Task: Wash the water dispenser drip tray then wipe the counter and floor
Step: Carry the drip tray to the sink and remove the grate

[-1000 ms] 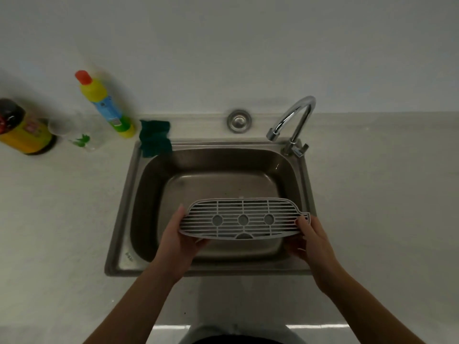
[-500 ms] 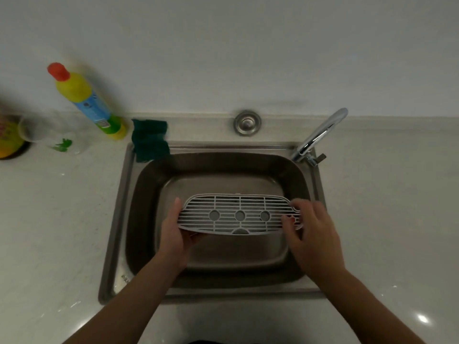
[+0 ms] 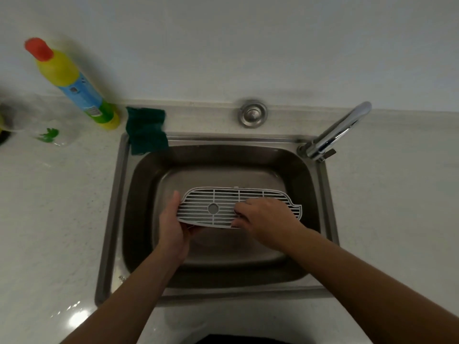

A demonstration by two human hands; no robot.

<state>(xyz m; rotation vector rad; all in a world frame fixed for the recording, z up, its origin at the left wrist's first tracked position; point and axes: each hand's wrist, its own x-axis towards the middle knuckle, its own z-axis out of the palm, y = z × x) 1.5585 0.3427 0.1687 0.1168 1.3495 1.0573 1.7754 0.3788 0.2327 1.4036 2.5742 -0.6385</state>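
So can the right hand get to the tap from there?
Probably yes. The tap stands at the far right corner of the sink, with nothing between it and the right hand. That hand would first have to let go of the drip tray, which the left hand also holds.

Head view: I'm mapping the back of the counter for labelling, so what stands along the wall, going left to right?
yellow bottle → green sponge → round metal cap → faucet
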